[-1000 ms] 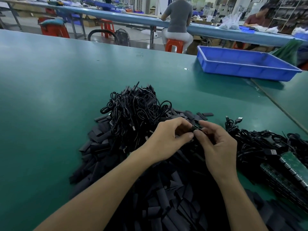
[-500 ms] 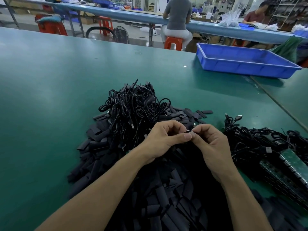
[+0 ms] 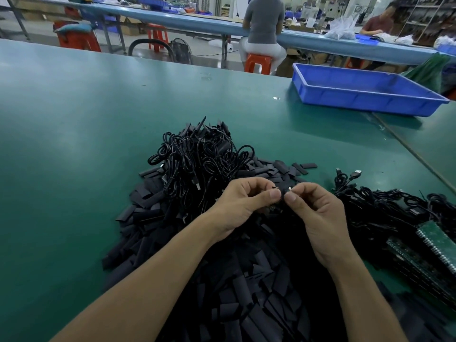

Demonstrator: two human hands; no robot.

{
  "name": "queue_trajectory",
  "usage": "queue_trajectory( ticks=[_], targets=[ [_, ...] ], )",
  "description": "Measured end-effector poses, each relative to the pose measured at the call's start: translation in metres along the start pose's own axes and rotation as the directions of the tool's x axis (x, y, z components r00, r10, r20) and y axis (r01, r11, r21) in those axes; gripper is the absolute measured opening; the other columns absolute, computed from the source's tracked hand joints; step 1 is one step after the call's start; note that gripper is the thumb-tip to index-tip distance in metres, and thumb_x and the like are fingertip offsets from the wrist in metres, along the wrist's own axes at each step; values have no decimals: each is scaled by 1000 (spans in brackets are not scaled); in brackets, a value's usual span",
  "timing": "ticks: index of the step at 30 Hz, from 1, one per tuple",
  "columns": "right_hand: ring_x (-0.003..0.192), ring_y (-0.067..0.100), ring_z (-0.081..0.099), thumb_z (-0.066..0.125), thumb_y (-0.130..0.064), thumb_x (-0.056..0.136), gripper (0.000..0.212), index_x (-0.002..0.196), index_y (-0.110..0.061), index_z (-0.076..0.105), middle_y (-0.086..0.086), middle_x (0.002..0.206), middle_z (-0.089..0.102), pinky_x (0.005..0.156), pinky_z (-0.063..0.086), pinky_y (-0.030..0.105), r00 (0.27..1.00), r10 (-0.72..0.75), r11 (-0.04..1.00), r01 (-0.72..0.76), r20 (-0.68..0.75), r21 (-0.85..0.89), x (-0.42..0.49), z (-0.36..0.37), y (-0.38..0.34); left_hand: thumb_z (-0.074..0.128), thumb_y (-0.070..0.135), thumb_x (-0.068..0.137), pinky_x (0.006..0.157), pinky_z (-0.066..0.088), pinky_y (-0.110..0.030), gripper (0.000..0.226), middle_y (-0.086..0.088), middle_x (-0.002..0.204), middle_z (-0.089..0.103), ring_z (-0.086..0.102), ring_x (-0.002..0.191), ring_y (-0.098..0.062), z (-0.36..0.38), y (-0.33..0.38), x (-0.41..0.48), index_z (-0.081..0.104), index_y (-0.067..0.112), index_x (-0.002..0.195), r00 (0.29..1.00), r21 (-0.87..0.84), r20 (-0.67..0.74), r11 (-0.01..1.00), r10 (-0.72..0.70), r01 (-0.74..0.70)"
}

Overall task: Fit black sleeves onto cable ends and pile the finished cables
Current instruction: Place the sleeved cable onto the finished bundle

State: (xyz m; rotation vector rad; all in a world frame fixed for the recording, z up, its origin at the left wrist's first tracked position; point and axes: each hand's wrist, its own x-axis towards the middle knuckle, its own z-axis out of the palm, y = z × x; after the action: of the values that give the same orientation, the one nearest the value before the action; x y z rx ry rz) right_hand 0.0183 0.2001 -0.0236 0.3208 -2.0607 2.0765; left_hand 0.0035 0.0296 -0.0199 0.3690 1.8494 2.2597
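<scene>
Both hands, the left hand [image 3: 243,202] and right hand [image 3: 317,211], pinch one small cable end [image 3: 283,192] above the heap of loose black sleeves [image 3: 246,280] on the desk [image 3: 74,144]; it looks light and limp, so gripping near the plug seems best

Even overhead light is thrown across the matte green table top [image 3: 86,124], with soft pale glare patches far left. The heap of flat black sleeves [image 3: 246,292] is crushed to near-solid black. Straight edges are bowed by wide-angle distortion; background's slightly soft.
</scene>
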Motion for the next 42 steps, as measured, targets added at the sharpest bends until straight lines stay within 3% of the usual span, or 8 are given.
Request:
queue_trajectory(
  ticks=[3,7,13,21,27,32,39,42],
  targets=[
    [70,2,60,75,-24,82,15,80,-38,70,-13,77,69,67,50,14,965,-114,989,87,-236,-122,4,1,-1,66,29,82,83,52,-33,15,0,83,71,64,81,-12,1,-2,1,61,15,86,994,-97,-91,993,64,-73],
    [55,3,53,67,-14,95,16,85,-26,61,-13,63,62,52,46,17,885,-110,994,98,-452,-51,6,-3,-1,60,23,90,90,58,-39,12,-5,85,73,71,86,-21,9,7,1,54,12,94,968,-229,-147,945,205,-235],
    [56,9,63,56,-12,101,14,91,-16,48,0,81,58,55,54,22,760,21,977,121,-649,173,6,2,-8,46,3,104,81,59,-34,13,-2,77,69,71,81,-19,30,20,-1,49,12,95,847,-72,-287,872,447,-484],
    [67,14,70,48,-9,104,14,93,-13,42,3,85,58,70,59,25,754,45,925,216,-656,312,6,14,-21,44,8,106,71,62,-40,12,4,72,60,65,72,-13,30,30,-3,44,14,96,757,-51,-459,837,465,-544],
    [71,23,72,44,-9,106,14,96,-18,39,-8,76,67,68,58,29,872,-78,935,231,-483,268,1,16,-19,44,16,106,63,59,-32,10,4,71,59,66,73,-12,19,30,0,44,16,96,765,-183,-592,883,253,-433],
    [65,17,69,60,-2,96,27,110,-24,53,6,80,67,63,56,24,928,-150,985,170,-342,28,-2,21,-17,41,14,107,70,60,-37,8,0,65,58,64,65,-17,23,27,-4,41,13,100,852,-139,-414,903,320,-407],
    [81,1,70,66,5,89,30,95,-24,70,-20,85,74,76,54,16,921,-290,956,267,-261,-121,-5,23,-20,50,13,100,57,43,-35,10,7,54,50,46,52,-16,36,15,-10,47,19,92,908,136,-121,912,402,-386],
    [76,20,65,71,-1,84,24,95,-22,73,-14,80,74,73,54,29,917,-274,962,266,-290,-67,-5,20,-21,57,15,99,59,47,-33,15,5,61,55,53,55,-15,38,11,-16,52,26,89,921,281,56,879,386,-385]
  ],
)
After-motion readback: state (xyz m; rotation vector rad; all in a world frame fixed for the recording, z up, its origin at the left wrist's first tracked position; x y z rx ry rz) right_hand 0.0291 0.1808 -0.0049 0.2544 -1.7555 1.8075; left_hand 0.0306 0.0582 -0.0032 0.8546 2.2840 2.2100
